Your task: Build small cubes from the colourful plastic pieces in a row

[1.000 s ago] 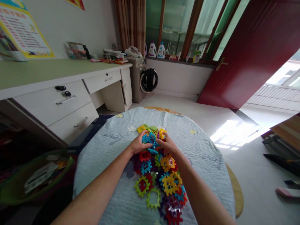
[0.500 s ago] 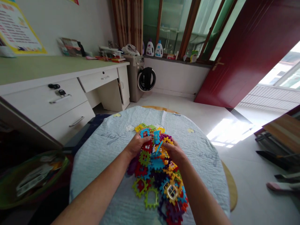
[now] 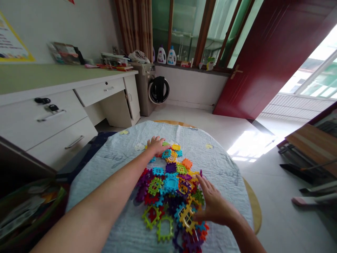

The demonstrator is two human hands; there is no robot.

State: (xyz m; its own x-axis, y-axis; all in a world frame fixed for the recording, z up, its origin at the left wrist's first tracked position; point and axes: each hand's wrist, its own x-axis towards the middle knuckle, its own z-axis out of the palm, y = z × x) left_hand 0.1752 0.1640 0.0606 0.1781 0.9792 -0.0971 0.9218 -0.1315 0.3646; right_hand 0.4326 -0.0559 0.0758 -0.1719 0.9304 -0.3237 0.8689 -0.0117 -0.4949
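A heap of colourful plastic interlocking building pieces, several with window shapes, is spread over the cloth-covered round table (image 3: 116, 151). My left hand (image 3: 157, 145) reaches to the far end of the heap. It lies palm down with its fingers stretched, beside a yellow piece (image 3: 176, 147) and blue ones. My right hand (image 3: 214, 203) is at the heap's right side, thumb and fingers apart. Its thumb is close to a yellow window piece (image 3: 187, 218); whether they touch, I cannot tell. A light blue piece (image 3: 171, 182) and a green window piece (image 3: 155, 185) lie mid-heap.
To the left stands a white desk (image 3: 52, 105) with drawers. A washing machine (image 3: 147, 88) with its door open is at the back, near two detergent bottles (image 3: 171, 56) on the sill. A red door (image 3: 247, 63) stands at the right. A green basket (image 3: 28, 207) sits lower left.
My hands have moved apart: the left slid toward the table's far side, the right drew back nearer to me. Pieces between them are now spread out. The view has turned slightly right.
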